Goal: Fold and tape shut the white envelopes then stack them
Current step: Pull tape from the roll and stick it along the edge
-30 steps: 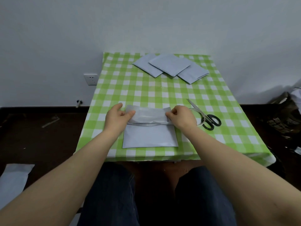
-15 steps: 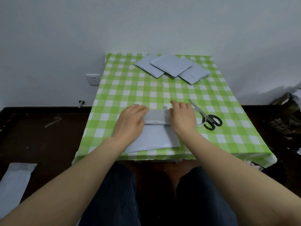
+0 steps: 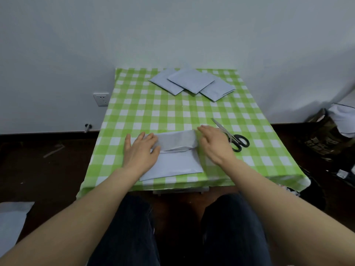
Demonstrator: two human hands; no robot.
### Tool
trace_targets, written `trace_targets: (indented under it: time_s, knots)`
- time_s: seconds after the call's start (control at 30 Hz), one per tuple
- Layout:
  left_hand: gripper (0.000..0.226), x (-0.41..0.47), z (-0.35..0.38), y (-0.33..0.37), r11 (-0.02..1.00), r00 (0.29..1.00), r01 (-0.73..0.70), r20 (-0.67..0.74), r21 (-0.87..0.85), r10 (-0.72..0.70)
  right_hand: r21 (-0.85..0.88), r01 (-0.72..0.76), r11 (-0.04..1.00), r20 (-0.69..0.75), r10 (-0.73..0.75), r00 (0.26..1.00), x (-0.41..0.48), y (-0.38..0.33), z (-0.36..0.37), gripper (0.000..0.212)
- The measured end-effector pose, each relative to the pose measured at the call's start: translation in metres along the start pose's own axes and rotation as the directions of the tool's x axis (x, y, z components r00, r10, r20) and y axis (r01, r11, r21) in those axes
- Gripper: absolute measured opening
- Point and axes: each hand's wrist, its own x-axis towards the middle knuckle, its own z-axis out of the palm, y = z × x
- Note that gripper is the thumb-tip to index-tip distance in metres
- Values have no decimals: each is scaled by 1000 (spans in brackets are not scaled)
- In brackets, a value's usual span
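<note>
A white envelope (image 3: 176, 162) lies near the front edge of the table with its top flap (image 3: 176, 140) folded down over it. My left hand (image 3: 141, 148) lies flat with straight fingers on the flap's left end. My right hand (image 3: 215, 144) is at the flap's right end, fingers straight; it looks blurred. Three white envelopes (image 3: 192, 82) lie overlapped at the far side of the table. A roll of clear tape (image 3: 227, 135) sits partly hidden behind my right hand.
Black-handled scissors (image 3: 235, 140) lie right of my right hand on the green checked tablecloth (image 3: 153, 110). Another white envelope (image 3: 11, 221) lies on the dark floor at lower left. Bags (image 3: 330, 135) stand on the floor at right. My knees are under the table's front edge.
The flap has gone from raised and pinched to folded flat. Both hands opened and slid outwards along the fold to its two ends.
</note>
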Motion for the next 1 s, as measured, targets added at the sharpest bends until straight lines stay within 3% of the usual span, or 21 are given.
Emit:
trace_targets:
  time_s: [0.07, 0.13, 0.23, 0.37, 0.47, 0.53, 0.6, 0.7, 0.87, 0.93, 1.0]
  knots:
    - [42, 2, -1, 4, 999, 997, -28, -72, -31, 26, 18, -119, 993, -51, 120, 991, -1, 14, -17, 47]
    - [40, 1, -2, 9, 996, 987, -70, -147, -57, 61, -137, -202, 970, 19, 207, 978, -3, 31, -24, 48]
    - [38, 0, -4, 18, 981, 967, -180, -196, -75, 163, -248, -199, 948, 91, 227, 970, -7, 49, -21, 37]
    - [45, -4, -3, 29, 977, 976, -205, 87, 58, 200, -294, -166, 941, 22, 180, 983, -9, 54, -18, 22]
    - [54, -5, 0, 35, 961, 968, -209, 175, 179, 178, -155, -207, 966, -61, 200, 978, -8, 48, -17, 21]
    - [58, -2, 0, 43, 952, 964, -252, 128, 174, 232, -58, -215, 975, -70, 210, 975, -8, 43, -18, 20]
    - [61, 0, 3, 55, 946, 944, -299, 187, 125, 273, 2, -206, 979, -61, 206, 977, -10, 37, -21, 20]
    - [67, 2, 12, 65, 948, 906, -278, 370, 156, 205, 94, -194, 977, -72, 201, 977, -13, 26, -25, 21]
    - [70, 4, 20, 64, 935, 887, -279, 433, 219, 163, 326, -239, 915, -17, 259, 966, -12, 18, -25, 23]
    - [64, 4, 15, 67, 960, 892, -245, 419, 133, 170, 431, -246, 868, 12, 267, 964, -13, 14, -26, 22]
    - [52, 5, 8, 70, 984, 951, -114, 272, -140, 149, 510, -240, 826, 15, 270, 963, -14, 11, -29, 23]
